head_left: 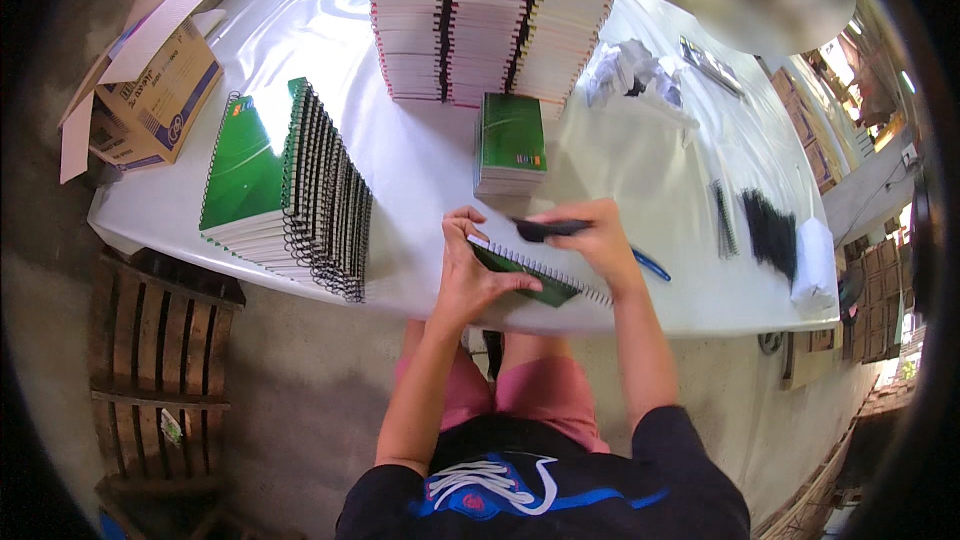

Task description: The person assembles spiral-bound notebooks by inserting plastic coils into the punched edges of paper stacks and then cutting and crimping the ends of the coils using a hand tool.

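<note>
Close to the table's front edge, my left hand (pixel 466 275) grips a small green-covered notebook (pixel 560 290), its thumb across the cover. A spiral coil (pixel 540 266) runs along the notebook's upper edge and sticks out past its right end. My right hand (pixel 605 230) is closed around a black elongated tool (pixel 550 229) just above the coil; which kind of tool cannot be made out. Just beyond my hands sits a short stack of green-covered pads (pixel 512 135). A blue-handled tool (pixel 652 264) lies beside my right wrist, partly hidden.
At the left stand spiral-bound green notebooks (pixel 245 175). Tall stacks of notebooks (pixel 485 30) rise at the back. Black coils (pixel 770 225) and a white roll (pixel 814 260) lie at the right, crumpled plastic (pixel 640 80) behind. An open carton (pixel 160 100) stands far left, above a wooden slatted bench (pixel 165 360).
</note>
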Motion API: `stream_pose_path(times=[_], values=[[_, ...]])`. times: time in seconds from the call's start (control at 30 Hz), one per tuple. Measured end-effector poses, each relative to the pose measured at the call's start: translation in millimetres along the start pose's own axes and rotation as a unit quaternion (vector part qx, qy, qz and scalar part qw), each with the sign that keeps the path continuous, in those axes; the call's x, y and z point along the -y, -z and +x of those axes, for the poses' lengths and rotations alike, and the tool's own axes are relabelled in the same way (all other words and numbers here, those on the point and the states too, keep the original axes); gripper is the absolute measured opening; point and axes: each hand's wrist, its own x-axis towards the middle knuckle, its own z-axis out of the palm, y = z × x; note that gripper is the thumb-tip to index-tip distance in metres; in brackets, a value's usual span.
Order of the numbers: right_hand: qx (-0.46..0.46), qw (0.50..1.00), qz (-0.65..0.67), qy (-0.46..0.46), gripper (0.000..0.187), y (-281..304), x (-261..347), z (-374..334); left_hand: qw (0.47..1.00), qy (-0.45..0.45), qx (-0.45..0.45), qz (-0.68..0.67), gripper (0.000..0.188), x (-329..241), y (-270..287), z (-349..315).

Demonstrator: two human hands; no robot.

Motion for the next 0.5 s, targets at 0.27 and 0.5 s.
stream_pose_path(times=[0.27, 0.5], values=[[-0.09, 0.964, -0.249, -0.036, 0.032, 13.6, -6.2, 1.0, 0.999, -0.015, -0.006, -0.048, 0.073, 0.6, 1.7, 1.3], [-0.249, 0.804, -0.525, -0.126, 0.055, 70.0, -32.5, -78.4, 0.945, 0.143, -0.021, -0.293, 0.023, -15.5, 14.9, -6.6]])
